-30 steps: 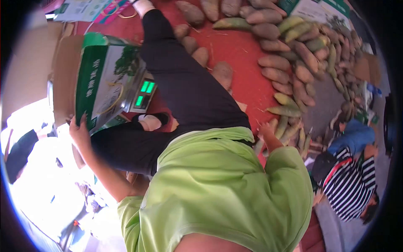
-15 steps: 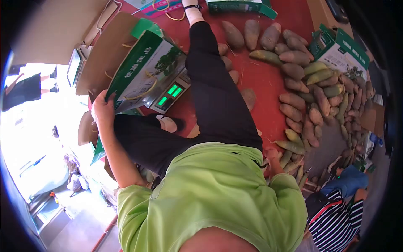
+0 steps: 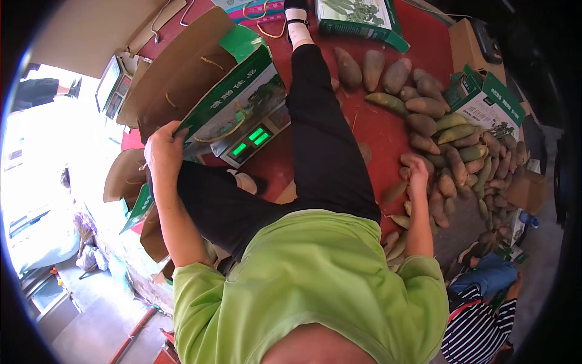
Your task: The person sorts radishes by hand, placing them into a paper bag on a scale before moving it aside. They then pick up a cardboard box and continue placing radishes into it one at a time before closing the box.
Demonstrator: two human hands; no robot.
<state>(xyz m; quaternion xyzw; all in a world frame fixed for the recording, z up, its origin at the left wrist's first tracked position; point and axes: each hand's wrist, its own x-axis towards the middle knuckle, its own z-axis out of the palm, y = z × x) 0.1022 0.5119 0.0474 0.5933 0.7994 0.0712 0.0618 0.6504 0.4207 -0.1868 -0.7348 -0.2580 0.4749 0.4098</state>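
Note:
My left hand (image 3: 163, 150) grips the near corner of an open green and brown carton (image 3: 225, 100), which leans over a scale (image 3: 257, 138) with lit green digits. To the right, my right hand (image 3: 416, 171) is closed, its fingertips on the upper end of a brownish tuber (image 3: 394, 192) over the red mat (image 3: 379, 139). Just beyond that hand lies a large heap of reddish and green tubers (image 3: 456, 165). Several more tubers (image 3: 373, 70) form a row at the top of the mat.
My leg (image 3: 327, 133) stretches across the mat. A printed green box (image 3: 357, 18) lies at the top, and another green carton (image 3: 485, 100) stands behind the heap. A person in a striped top (image 3: 476, 333) is at the lower right. A second scale (image 3: 114, 88) is at the upper left.
My right hand has moved up and forward from beside my hip, and a tuber now shows at its fingers. My left hand still holds the carton. The whole view has shifted slightly.

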